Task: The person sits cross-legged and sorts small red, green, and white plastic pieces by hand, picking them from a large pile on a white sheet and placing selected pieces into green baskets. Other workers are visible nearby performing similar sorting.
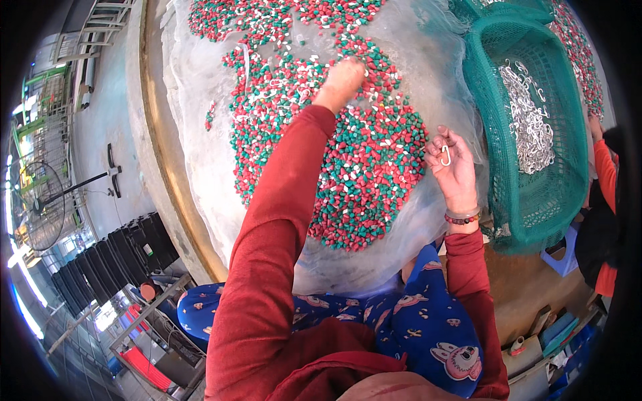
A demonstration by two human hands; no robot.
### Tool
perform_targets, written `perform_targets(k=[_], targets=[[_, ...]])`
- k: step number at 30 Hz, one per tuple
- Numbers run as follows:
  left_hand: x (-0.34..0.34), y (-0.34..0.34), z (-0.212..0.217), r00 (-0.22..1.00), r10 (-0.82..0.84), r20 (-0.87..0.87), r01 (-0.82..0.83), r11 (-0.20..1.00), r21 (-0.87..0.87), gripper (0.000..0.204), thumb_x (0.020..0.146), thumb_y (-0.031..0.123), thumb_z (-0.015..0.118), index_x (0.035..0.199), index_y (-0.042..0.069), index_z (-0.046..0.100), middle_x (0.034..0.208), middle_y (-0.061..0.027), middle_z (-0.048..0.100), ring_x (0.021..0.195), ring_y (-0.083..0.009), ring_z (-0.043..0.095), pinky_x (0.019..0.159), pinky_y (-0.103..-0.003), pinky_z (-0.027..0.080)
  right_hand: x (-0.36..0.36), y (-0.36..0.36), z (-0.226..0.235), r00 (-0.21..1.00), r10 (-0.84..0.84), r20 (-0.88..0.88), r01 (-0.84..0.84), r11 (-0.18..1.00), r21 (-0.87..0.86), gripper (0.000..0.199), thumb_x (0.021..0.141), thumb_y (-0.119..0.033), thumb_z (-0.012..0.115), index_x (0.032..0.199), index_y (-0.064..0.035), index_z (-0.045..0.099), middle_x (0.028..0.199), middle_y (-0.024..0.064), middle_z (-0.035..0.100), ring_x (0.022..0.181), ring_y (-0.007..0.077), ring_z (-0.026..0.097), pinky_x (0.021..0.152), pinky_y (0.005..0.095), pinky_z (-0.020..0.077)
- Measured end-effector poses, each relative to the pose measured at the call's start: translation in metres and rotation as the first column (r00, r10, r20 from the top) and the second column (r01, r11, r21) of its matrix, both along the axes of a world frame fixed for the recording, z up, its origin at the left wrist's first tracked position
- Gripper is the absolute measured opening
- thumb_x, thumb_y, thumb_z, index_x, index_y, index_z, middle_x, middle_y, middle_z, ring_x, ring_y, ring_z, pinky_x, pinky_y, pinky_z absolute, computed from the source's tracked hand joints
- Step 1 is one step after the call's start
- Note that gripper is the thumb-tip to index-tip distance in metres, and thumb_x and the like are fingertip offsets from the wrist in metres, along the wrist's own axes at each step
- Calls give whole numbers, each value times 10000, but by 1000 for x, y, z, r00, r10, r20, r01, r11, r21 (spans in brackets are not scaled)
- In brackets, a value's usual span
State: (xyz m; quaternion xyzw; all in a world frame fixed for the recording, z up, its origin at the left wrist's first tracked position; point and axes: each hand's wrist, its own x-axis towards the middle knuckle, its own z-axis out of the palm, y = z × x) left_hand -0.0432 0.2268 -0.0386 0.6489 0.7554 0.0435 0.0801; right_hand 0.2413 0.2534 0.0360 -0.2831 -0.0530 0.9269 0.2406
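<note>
Small red, green and white pieces, many roughly cone-shaped, lie in a broad pile [368, 177] on a pale translucent sheet [428, 40]. My left hand [342, 80] reaches over the far part of the pile. Its fingers are curled down among the pieces, and whatever they may grip is hidden. To the right of the pile my right hand [457, 172] is turned palm up, its fingers partly bent. A white J-shaped plastic hook [446, 156] rests against those fingers, held there. Several similar white hooks lie scattered among the coloured pieces.
At right stands a green basket lined with netting [491, 194], holding a heap of white hooks [528, 127]. Beyond it, another person's orange sleeve [606, 174] and more coloured pieces show. A wooden edge [157, 134] bounds the left; a fan [40, 207] stands farther off.
</note>
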Motion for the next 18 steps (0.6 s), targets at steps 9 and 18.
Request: perform_targets(k=[9, 18], targets=[[53, -86, 62, 839, 370, 398, -456, 878, 144, 241, 699, 255, 698, 718, 30, 617, 751, -146, 599, 712, -308, 594, 622, -405, 460, 6, -32, -13, 991, 21, -136, -40, 990, -135, 216, 898, -171, 443, 1037, -19, 507, 702, 31, 438, 664, 146, 424, 564, 254, 368], [115, -97, 124, 982, 99, 162, -128, 975, 182, 209, 805, 145, 555, 968, 29, 497, 749, -158, 582, 655, -303, 611, 533, -399, 486, -8, -63, -24, 988, 118, 99, -94, 971, -221, 360, 924, -228, 417, 1202, -3, 455, 986, 131, 568, 926, 249, 543, 836, 375, 455]])
